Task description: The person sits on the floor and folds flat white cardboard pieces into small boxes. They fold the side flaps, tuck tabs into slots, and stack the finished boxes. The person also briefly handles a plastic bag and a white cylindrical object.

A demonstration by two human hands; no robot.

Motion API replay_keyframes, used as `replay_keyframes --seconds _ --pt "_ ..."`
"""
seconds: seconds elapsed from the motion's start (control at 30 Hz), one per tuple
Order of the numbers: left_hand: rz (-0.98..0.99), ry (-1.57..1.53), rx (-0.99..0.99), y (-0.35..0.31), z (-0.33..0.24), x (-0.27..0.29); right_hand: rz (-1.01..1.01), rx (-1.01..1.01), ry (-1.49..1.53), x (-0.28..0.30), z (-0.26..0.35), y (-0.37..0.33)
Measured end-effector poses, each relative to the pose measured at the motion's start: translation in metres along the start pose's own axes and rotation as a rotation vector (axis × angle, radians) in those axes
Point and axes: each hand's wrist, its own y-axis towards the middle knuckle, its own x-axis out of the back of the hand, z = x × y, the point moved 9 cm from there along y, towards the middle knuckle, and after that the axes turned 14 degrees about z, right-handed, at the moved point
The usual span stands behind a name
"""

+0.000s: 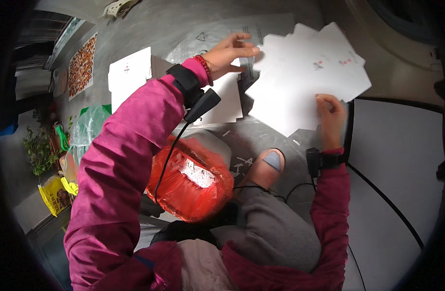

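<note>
Right hand (332, 119) pinched fanned white sheets (295, 80) by the lower right edge, left hand (226, 54) hung half-open near; sheets seemed light, bendable, slide-prone, best gripped edgewise.

Magenta sleeves (111, 160), black wrist straps (184, 86) with a thin black cable (170, 153) — red beaded bracelet (203, 67) — grey trousers (275, 230).

Eleven o'clock: a pale clog (118, 8), cropped by the top edge — two o'clock: red marks (347, 61) on the white sheets (295, 92), too small to read.
</note>
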Motion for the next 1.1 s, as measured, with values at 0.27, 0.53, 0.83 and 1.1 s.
replay_keyframes --seconds 0.27,0.53,0.83,1.1 --pt "0.136 0.177 -0.105 0.037 0.030 -0.036 -0.061 0.268 -0.090 0.003 0.025 -0.006" --pt "0.244 0.103 -0.056 0.046 0.091 -0.036 0.103 0.140 -0.186 -0.026 -0.035 -0.010" --pt "0.096 -0.008 -0.259 0.048 0.062 -0.042 -0.075 0.039 -0.023 -0.019 -0.045 -0.016" --pt "-0.009 0.123 -0.056 0.050 0.088 -0.032 0.030 0.070 -0.098 -0.022 -0.069 -0.013"
